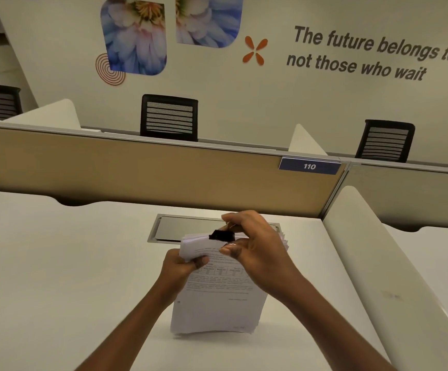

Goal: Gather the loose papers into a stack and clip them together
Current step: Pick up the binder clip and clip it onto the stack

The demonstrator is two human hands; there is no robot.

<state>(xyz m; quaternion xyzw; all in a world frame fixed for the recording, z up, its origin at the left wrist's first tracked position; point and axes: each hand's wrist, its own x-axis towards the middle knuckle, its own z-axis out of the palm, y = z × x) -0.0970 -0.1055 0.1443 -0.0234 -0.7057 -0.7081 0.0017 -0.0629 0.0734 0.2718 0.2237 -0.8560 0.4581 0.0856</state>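
Papers (217,298) gathered in one stack at lower centre of frame, bottom edge down by the desk (56,263). Left hand (182,269) clamped on stack's left edge. Right hand (255,245) pinches black clip (221,235) at stack's top edge. Metal hatch (180,228) just behind.

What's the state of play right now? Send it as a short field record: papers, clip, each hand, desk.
papers: one gathered stack, printed side up, held tilted above the desk, far edge raised
clip: black binder clip at the stack's far edge; whether it is fully seated cannot be told
left hand: gripping the stack's left side, thumb on top
right hand: pinching the clip between thumb and fingers
desk: white surface; grey cable hatch behind the stack
step: clipping under way, not confirmed done
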